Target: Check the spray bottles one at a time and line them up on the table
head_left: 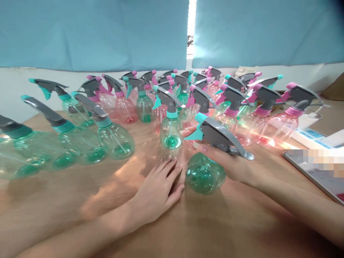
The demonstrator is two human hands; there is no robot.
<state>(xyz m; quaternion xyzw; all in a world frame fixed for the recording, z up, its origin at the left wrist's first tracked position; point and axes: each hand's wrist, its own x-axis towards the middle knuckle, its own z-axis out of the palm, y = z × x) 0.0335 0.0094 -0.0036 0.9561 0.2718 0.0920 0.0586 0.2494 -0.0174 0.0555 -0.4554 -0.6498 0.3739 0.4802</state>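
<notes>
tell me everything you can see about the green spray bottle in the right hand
The green spray bottle has a rounded, see-through green-tinted plastic body that looks empty, and a grey trigger head with a teal nozzle and long grey lever. Its base rests on the wooden table, in front of the other spray bottles. The right hand grips its neck under the trigger head; the left hand lies flat beside it.

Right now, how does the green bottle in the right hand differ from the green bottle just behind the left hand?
The held bottle is gripped at the neck by the right hand; the rear bottle stands untouched. The held bottle is alone in front; the rear bottle adjoins other bottles. Both are clear green with grey triggers.
</notes>
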